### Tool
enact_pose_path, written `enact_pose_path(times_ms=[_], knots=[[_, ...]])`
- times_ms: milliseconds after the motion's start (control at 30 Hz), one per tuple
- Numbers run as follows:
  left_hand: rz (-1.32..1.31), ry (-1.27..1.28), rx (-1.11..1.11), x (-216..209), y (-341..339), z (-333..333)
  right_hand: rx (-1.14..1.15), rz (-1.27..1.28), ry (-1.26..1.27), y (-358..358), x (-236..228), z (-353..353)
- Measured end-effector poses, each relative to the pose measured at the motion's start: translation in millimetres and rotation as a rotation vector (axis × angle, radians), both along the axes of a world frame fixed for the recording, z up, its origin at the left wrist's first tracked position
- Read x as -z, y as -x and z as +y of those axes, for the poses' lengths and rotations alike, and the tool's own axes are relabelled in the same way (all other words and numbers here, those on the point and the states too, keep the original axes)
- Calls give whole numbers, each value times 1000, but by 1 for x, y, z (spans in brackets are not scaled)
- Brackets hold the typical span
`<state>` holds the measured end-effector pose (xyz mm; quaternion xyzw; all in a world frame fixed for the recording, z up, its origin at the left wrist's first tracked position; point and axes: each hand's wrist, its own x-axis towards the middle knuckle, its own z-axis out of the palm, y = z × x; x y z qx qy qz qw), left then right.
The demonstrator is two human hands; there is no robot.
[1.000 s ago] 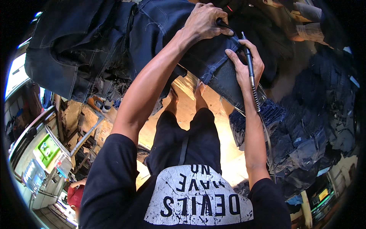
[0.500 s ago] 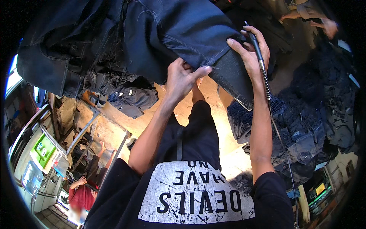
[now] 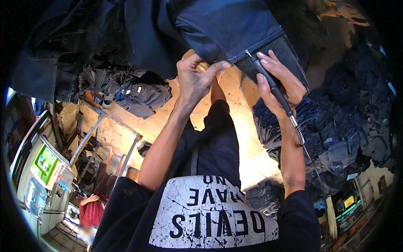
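Note:
Dark blue denim [image 3: 235, 29] with a stitched seam is draped across the top of the view. Its edge lies over a flat dark panel [image 3: 290, 59], which sticks out beyond it. My left hand [image 3: 194, 82] is closed at the near edge of the cloth, thumb and fingers pinching it. In my right hand [image 3: 283, 86] is a slim black rotary tool handpiece [image 3: 272, 85], held like a pen, with a flexible cable running down from it. The thin metal tip is by the seam at the cloth's edge; whether it touches cannot be seen.
Big heaps of dark garments [image 3: 357, 92] rise on the right. More folded garments [image 3: 145, 98] lie on the floor at left. A person in red [image 3: 90, 214] is at lower left, near a green tray [image 3: 45, 164] and a blue water jug [image 3: 35, 197]. Another person's arm [image 3: 344, 14] shows at upper right.
My right hand has come down and turned, bringing the handpiece's tip from beyond the cloth to the seam. The cloth has shifted slightly up and right. My left hand keeps its pinch.

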<state>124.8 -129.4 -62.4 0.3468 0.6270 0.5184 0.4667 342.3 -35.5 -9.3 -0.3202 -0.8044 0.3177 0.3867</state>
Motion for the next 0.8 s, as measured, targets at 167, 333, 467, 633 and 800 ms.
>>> enact_pose_path(times_ms=[167, 333, 467, 633, 800], knots=[[129, -60, -15, 10, -3, 0, -38, -38, -42, -4, 4, 0], [182, -191, -74, 25, -8, 0, -43, -48, -29, -1, 4, -1], [196, -209, -92, 32, -10, -1, -47, -61, -24, -3, 4, 1], [132, -157, -114, 35, -12, 2, -36, -52, 4, -2, 3, 0], [191, -152, -118, 36, -16, 0, -83, -42, 14, -3, 2, -1]])
